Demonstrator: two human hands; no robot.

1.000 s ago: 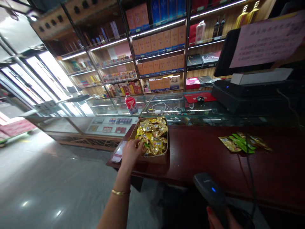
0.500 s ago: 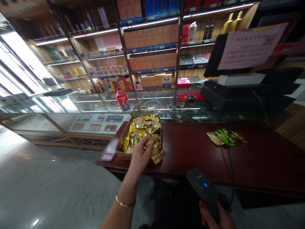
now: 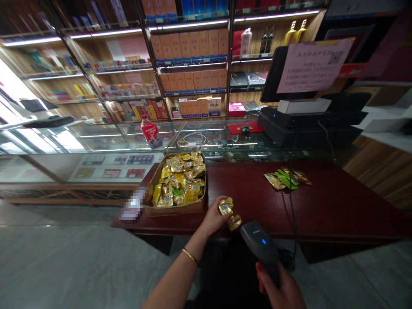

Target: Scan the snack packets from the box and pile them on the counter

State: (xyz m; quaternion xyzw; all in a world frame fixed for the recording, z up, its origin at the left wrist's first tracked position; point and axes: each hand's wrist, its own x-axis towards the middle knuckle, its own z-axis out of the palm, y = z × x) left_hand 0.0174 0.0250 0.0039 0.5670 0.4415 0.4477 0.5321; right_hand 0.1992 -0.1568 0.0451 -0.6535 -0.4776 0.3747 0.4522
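My left hand (image 3: pixel 216 217) is closed on a crinkled gold foil packet (image 3: pixel 225 206), held over the front edge of the dark red table (image 3: pixel 244 184). Part of the packet hangs below my fingers; whether it is one packet or two I cannot tell. A barcode scanner (image 3: pixel 260 241) sits in the grip of my right hand (image 3: pixel 278 285), its blue light on and its head close to the packet. To the left, a cardboard box (image 3: pixel 175 210) is heaped with gold and yellow foil packets (image 3: pixel 180 171).
Several gold and green packets (image 3: pixel 285 179) lie at the table's right, beside the scanner's cable (image 3: pixel 292 214). A red-labelled bottle (image 3: pixel 150 133) and a white cable (image 3: pixel 193 143) rest on the glass counter behind. At the back right stands a monitor (image 3: pixel 273 75) with a paper sheet (image 3: pixel 309 66).
My left hand has moved right, away from the box, bringing the gold packet near the scanner's head. The camera view has shifted a little to the right.
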